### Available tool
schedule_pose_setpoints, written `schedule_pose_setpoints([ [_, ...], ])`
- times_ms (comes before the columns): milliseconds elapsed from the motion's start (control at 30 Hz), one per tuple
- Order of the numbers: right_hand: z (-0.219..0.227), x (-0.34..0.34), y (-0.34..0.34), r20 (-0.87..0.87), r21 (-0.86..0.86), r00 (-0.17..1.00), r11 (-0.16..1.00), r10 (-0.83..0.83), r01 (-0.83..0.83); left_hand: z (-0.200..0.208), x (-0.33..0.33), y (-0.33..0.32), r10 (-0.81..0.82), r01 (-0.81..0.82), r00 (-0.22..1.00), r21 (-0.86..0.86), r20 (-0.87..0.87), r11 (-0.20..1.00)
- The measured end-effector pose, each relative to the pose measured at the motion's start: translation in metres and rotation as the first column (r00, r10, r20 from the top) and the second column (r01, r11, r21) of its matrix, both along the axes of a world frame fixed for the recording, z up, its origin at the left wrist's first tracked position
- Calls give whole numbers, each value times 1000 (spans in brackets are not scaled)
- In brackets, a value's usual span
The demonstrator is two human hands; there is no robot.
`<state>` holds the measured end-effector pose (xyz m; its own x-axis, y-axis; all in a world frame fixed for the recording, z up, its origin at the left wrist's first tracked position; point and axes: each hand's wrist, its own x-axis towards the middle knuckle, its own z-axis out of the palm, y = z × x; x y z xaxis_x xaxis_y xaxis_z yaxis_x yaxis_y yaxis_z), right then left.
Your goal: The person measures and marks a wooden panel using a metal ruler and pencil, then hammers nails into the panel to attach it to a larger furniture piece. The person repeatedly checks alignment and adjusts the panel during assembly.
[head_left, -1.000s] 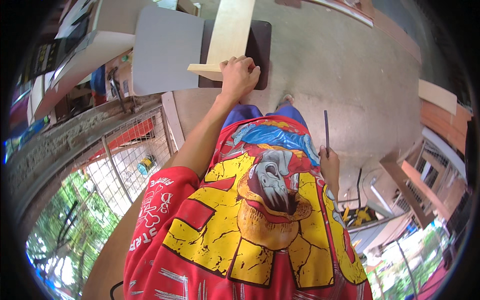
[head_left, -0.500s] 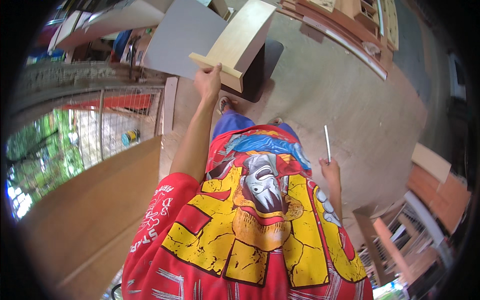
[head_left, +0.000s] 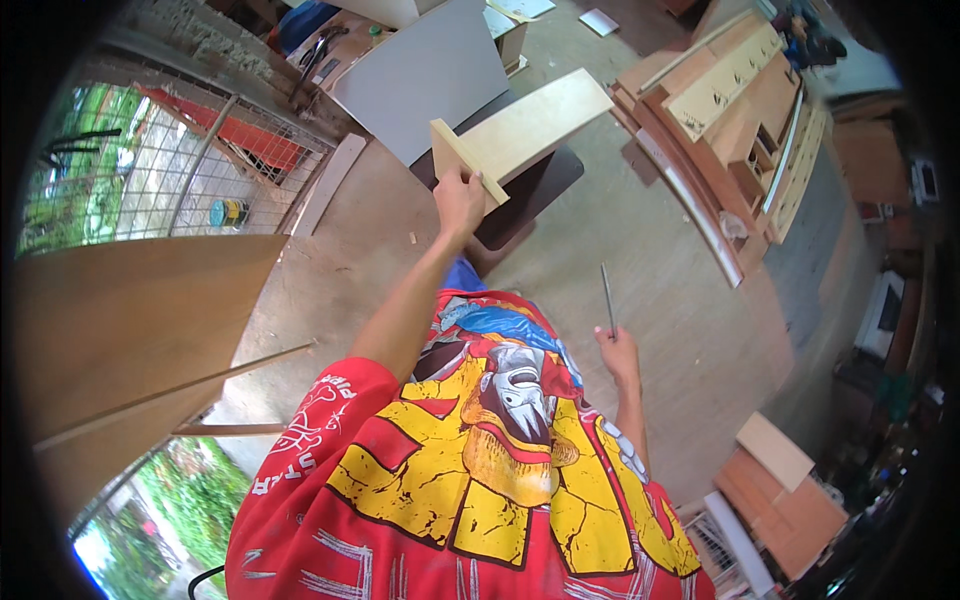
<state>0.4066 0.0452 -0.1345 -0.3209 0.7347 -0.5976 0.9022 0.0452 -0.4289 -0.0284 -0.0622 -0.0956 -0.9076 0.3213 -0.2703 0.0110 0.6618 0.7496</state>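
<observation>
My left hand (head_left: 461,203) is closed on the edge of a pale wooden drawer-like piece (head_left: 545,122), gripping the flat panel across its near end. The piece is held out ahead of me, its long body slanting away to the right. Beneath it in the picture lies a dark board with rounded corners (head_left: 550,190). Lower and to the right, my right hand (head_left: 618,352) is wrapped round the lower end of a thin metal strip (head_left: 608,290). That strip points up and away from my body, apart from the wooden piece.
A large grey panel (head_left: 420,80) stands ahead on the left. Stacked boards and wooden parts (head_left: 720,130) lie at the far right. To my left are a brown sheet (head_left: 140,320) and wire mesh (head_left: 190,170). More boards (head_left: 780,500) lie at the lower right.
The view has turned, so the surroundings sit differently. My left hand keeps hold of the wooden piece, which now tilts more to the right. The metal strip looks darker and narrower.
</observation>
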Motion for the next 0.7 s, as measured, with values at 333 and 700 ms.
schedule_pose_setpoints([
  [333,43,39,-14,194,-37,981,999,5,2,2,49,-13,166,-121,978,307,-127,944],
  [700,24,-9,123,132,40,986,994,98,-104,65,68,62,168,-225,969,367,182,903],
])
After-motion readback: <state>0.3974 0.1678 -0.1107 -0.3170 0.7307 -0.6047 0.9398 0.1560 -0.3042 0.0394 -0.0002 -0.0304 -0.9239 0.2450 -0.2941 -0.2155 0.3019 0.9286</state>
